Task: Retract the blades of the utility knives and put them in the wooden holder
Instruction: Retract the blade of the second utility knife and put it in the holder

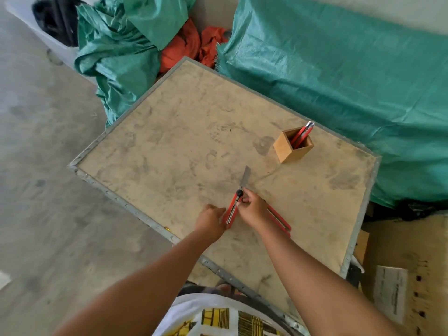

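Observation:
A red utility knife [232,209] is held over the table with its grey blade [245,176] pushed out, pointing away from me. My left hand [210,220] grips the rear of its handle. My right hand [252,209] holds it near the black slider knob [239,193]. More red knives [280,219] lie on the table under my right wrist, partly hidden. The wooden holder [288,151] stands at the far right of the table with red knives [301,135] standing in it.
The table [169,141] is a stained tan board with a grey metal rim. Green tarpaulin [339,81] is heaped behind and to the right, with orange cloth [189,47] between the heaps. Concrete floor [36,166] lies to the left, cardboard [400,275] at lower right.

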Demonstrator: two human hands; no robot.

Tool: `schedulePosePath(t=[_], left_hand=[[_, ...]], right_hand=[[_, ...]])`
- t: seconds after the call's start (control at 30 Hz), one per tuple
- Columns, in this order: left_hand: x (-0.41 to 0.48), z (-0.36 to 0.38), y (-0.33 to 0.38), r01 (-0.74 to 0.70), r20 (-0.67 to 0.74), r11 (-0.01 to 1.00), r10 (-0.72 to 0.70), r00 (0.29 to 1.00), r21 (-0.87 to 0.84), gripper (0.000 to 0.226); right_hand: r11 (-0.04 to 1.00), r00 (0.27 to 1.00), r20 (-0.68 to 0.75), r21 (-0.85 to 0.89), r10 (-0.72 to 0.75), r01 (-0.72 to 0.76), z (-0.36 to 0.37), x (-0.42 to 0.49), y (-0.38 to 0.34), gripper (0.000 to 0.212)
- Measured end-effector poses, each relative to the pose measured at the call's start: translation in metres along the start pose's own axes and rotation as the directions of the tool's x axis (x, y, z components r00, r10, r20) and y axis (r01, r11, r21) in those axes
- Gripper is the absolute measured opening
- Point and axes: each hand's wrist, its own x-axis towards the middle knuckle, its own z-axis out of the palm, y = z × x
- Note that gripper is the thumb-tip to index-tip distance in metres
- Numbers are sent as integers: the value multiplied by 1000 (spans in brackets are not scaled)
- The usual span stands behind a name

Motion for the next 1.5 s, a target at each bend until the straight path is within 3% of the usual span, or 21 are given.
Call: schedulePosePath(t=[0.1,0.3,0.47,0.57,0.67,0.8,0.9,1.03,1.5], left_hand=[[-3,10,-7,-63,-36,997,64,997,35,29],[-4,15,-19,-116,-47,993,115,992,-16,31],[-10,3,-23,-169,32,986,169,985,7,35],[-18,-20,-18,-82,134,979,108,985,-189,46],[-28,-54,-9,-116,171,939,179,969,-324,48],[-44,-97,6,-68,245,799,262,933,-597,51],[-56,-118,15,-35,274,708,318,907,-705,50],[-66,-126,25,-30,278,658,359,891,-752,48],[-71,-119,50,-65,248,659,370,895,-749,33]], right_hand=[[1000,1000,-17,-15,24,-25,6,3,2,47],[991,988,-134,118,73,-57,12,4,3,12],[946,981,-130,307,146,-100,12,-3,5,18],[927,980,-155,369,125,-60,0,-15,-11,19],[899,989,-136,439,62,4,-18,-31,-31,21],[877,988,-146,469,-43,107,-41,-62,-57,26],[838,982,-167,520,-90,166,-50,-86,-69,29],[805,974,-184,554,-130,212,-55,-111,-76,28],[868,974,-126,443,-187,224,-69,-151,-63,28]])
